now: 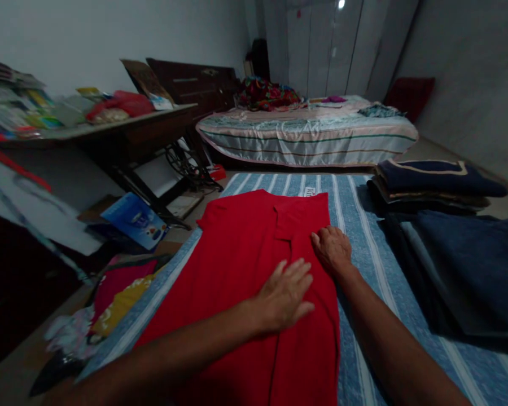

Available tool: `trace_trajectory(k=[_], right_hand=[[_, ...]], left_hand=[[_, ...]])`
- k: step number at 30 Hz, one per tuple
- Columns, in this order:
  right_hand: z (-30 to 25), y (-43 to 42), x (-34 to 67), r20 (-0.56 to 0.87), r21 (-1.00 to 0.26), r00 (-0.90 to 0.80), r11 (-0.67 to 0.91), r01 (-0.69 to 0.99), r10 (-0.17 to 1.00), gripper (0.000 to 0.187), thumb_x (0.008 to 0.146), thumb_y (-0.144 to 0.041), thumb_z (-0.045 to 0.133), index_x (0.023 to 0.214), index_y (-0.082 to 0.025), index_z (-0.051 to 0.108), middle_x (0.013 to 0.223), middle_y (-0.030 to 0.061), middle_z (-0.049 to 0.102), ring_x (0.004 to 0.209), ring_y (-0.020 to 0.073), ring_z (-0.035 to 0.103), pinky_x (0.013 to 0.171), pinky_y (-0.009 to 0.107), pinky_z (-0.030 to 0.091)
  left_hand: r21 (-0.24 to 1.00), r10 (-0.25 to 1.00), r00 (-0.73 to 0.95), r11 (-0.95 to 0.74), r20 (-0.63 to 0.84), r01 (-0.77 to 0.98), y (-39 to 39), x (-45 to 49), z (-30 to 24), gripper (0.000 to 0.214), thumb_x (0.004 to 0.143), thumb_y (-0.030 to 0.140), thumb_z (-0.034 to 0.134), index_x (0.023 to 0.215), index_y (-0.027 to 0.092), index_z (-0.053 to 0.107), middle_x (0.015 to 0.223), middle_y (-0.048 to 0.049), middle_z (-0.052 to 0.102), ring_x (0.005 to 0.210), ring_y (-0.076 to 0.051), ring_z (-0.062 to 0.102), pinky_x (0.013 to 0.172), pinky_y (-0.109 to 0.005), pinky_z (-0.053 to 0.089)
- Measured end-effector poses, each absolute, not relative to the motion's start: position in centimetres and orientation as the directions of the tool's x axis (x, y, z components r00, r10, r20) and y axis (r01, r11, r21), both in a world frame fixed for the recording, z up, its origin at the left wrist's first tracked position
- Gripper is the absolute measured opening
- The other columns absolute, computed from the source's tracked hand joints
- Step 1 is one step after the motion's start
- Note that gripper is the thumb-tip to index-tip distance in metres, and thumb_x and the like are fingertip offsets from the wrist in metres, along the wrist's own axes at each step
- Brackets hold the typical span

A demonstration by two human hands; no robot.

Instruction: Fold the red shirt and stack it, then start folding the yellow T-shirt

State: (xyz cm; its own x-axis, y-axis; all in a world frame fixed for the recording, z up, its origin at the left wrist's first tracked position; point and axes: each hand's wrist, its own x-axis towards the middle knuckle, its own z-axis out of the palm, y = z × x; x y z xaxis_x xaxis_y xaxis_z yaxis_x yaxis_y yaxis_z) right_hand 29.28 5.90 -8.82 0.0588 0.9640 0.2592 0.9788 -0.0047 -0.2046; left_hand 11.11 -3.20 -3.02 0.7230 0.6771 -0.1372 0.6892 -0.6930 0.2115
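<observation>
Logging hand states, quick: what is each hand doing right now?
Left hand: open, flat on the red garment.
Right hand: fingers curled at the garment's edge; whether it grips cannot be told.

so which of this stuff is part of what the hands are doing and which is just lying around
In hand: red garment, left hand flat on it, right hand at its edge, striped sheet underneath.
Lying about: folded dark clothes, bed, table, blue box.

garment (245,265) on mat (364,237) (2 hands on it), stacks (444,225) right
</observation>
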Motion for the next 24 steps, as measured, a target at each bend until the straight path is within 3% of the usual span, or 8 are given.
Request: trace_trajectory(k=[3, 6, 11, 16, 24], right_hand=[[-8.9, 5.7, 29.1, 0.256, -0.185, 0.060, -0.012, 0.983, 0.965, 0.038, 0.096, -0.042, 0.037, 0.094, -0.014, 0.064, 0.101, 0.0113, 0.063, 0.100, 0.0229, 0.052, 0.082, 0.032, 0.033], [-8.6, 5.5, 28.9, 0.250, -0.165, 0.052, -0.010, 0.986, 0.967, 0.038, 0.096, -0.040, 0.037, 0.095, -0.014, 0.064, 0.102, 0.0121, 0.063, 0.100, 0.0231, 0.052, 0.082, 0.033, 0.034], [-7.5, 4.3, 28.6, 0.233, -0.131, 0.020, 0.011, 0.991, 0.972, 0.036, 0.094, -0.039, 0.041, 0.102, -0.014, 0.064, 0.106, 0.0135, 0.063, 0.105, 0.0246, 0.053, 0.086, 0.034, 0.035], [-8.6, 0.9, 26.9, 0.240, -0.110, -0.096, 0.125, 0.986, 0.966, 0.049, 0.094, -0.044, 0.040, 0.129, -0.013, 0.051, 0.137, 0.0174, 0.048, 0.130, 0.0284, 0.038, 0.102, 0.039, 0.028], [-10.3, -1.7, 25.6, 0.113, -0.114, -0.154, 0.167, 0.979, 0.982, 0.061, 0.093, -0.052, 0.037, 0.140, -0.013, 0.042, 0.146, 0.0190, 0.037, 0.137, 0.0316, 0.029, 0.107, 0.044, 0.023]], left_hand=[[0.342, 0.632, 0.756, -0.682, -0.169, 0.647, -8.4, 9.9, -4.3, 0.070, 0.091, 0.057, 0.038, 0.147, 0.018, 0.026, 0.156, -0.0118, 0.016, 0.144, -0.026, 0.009, 0.116, -0.049, 0.009], [0.402, 0.641, 0.741, -0.637, -0.197, 0.658, -10.1, 9.4, -5.0, 0.074, 0.091, 0.062, 0.032, 0.149, 0.019, 0.019, 0.157, -0.0105, 0.010, 0.145, -0.026, 0.004, 0.116, -0.052, 0.006], [0.420, 0.678, 0.714, -0.604, -0.175, 0.677, -10.6, 9.7, -4.8, 0.075, 0.090, 0.065, 0.027, 0.147, 0.016, 0.026, 0.156, -0.0126, 0.013, 0.145, -0.027, 0.004, 0.115, -0.055, 0.005], [0.443, 0.688, 0.707, -0.589, -0.164, 0.676, -12.8, 9.6, -4.7, 0.078, 0.089, 0.067, 0.027, 0.148, 0.017, 0.026, 0.155, -0.0143, 0.014, 0.145, -0.027, 0.006, 0.115, -0.055, 0.005], [0.467, 0.712, 0.690, -0.570, -0.130, 0.676, -13.4, 9.6, -6.1, 0.077, 0.089, 0.067, 0.028, 0.149, 0.018, 0.022, 0.156, -0.0128, 0.012, 0.145, -0.028, 0.005, 0.114, -0.056, 0.004]])
